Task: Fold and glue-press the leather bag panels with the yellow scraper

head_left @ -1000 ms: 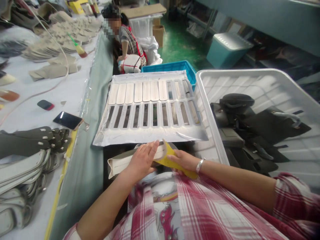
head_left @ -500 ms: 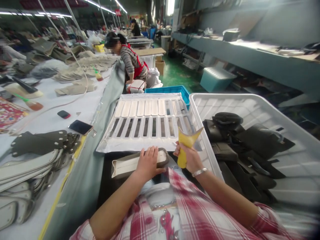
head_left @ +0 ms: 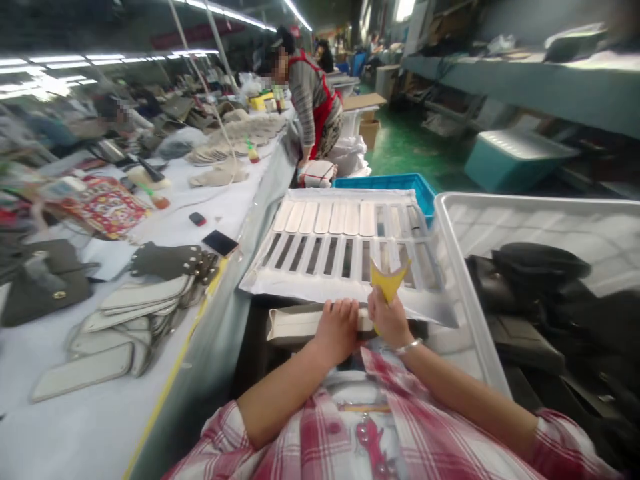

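Note:
My left hand (head_left: 339,328) is closed over a long, narrow bag piece (head_left: 293,323), dark on the outside and cream inside, lying across my lap. Its fingers wrap over the far edge. Just to the right, my right hand (head_left: 390,319) grips a yellow tool (head_left: 387,280) with a curved, forked upper end. The tool's lower end is partly hidden by the hand, close to the right end of the bag piece; I cannot tell whether they touch. Beyond both hands lies a white slotted rack (head_left: 320,283), with several cream strips (head_left: 337,218) in its back row.
At right stands a white bin (head_left: 443,230) of dark bags (head_left: 535,333). The table at left holds stacked bag pieces (head_left: 125,327), a phone (head_left: 220,243) and a dark bag (head_left: 45,280). A blue crate (head_left: 423,190) and a co-worker in a red apron (head_left: 325,107) are farther back.
The view has turned left, bringing more of the table into sight. My right hand and the yellow tool have come closer to my left hand, which still holds the bag piece.

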Demonstrator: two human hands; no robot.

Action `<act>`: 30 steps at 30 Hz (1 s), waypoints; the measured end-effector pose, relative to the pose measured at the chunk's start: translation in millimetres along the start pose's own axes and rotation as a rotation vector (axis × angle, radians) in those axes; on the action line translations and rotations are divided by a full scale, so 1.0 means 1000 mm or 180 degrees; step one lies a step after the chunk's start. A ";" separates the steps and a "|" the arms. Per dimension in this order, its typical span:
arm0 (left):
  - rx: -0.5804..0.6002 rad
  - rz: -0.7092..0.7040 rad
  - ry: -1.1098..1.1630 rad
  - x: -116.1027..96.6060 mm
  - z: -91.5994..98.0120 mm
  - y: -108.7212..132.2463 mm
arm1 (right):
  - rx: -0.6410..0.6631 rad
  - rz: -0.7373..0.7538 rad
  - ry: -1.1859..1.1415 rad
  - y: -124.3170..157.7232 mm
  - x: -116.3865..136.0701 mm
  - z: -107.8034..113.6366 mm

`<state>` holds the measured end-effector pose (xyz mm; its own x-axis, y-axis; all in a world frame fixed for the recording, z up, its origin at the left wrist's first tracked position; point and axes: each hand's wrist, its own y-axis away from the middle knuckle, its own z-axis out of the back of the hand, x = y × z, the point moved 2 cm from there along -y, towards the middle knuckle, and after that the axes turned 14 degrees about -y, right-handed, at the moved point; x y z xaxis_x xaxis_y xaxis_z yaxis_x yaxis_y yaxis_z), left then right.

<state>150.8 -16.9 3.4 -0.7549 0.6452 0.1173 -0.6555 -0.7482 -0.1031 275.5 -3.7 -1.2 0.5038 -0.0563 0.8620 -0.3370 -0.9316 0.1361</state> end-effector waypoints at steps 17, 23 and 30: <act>-0.1368 0.2658 0.5265 0.120 -0.057 0.100 | 0.3520 -0.0539 0.4660 -0.065 0.007 -0.086; -0.1113 0.2881 0.4991 0.119 -0.048 0.105 | 0.3465 0.0704 0.5152 -0.062 -0.035 -0.127; -0.0945 0.3081 0.4974 0.118 -0.058 0.110 | 0.4177 0.1581 0.5043 -0.048 -0.075 -0.184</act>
<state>-11.9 -13.7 -51.4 -0.0409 -0.2669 -0.9629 0.1086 -0.9591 0.2613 107.2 111.2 18.1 -0.6056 -0.6969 0.3841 0.7760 -0.6242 0.0909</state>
